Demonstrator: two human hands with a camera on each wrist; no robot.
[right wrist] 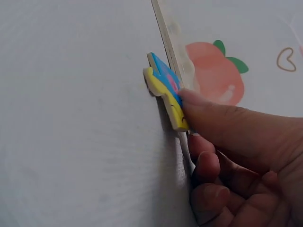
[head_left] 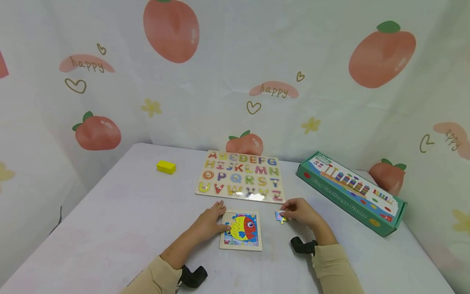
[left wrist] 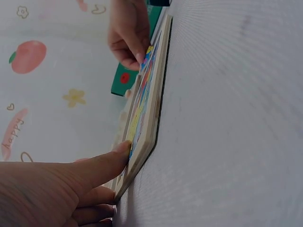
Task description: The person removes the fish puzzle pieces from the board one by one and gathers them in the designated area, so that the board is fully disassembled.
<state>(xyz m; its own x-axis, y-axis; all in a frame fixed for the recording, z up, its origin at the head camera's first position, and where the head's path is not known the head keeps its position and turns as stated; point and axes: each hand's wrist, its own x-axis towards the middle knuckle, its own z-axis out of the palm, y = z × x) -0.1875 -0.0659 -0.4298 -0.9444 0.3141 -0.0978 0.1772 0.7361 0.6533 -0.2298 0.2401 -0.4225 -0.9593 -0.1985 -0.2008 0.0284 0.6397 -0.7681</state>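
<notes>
A square wooden jigsaw puzzle (head_left: 253, 229) with a yellow and red fish lies flat on the table; pale wood shows at its upper left corner. My left hand (head_left: 208, 222) rests at its left side. In the left wrist view, the left thumb (left wrist: 106, 168) presses on the puzzle's edge, while the other fingers lie beside it. To the right of the puzzle, my right hand (head_left: 300, 211) pinches a jigsaw piece (head_left: 280, 216). The right wrist view shows that piece (right wrist: 165, 90) tilted, blue, yellow and pink, under the thumb; part of it is hidden.
Behind the puzzle lies a wooden alphabet board (head_left: 228, 173) with colored letters. A green game box (head_left: 346, 196) sits at the right, angled. Toward the back left is a yellow block (head_left: 166, 167). A printed cloth (head_left: 213, 102) hangs behind the white table (head_left: 121, 220).
</notes>
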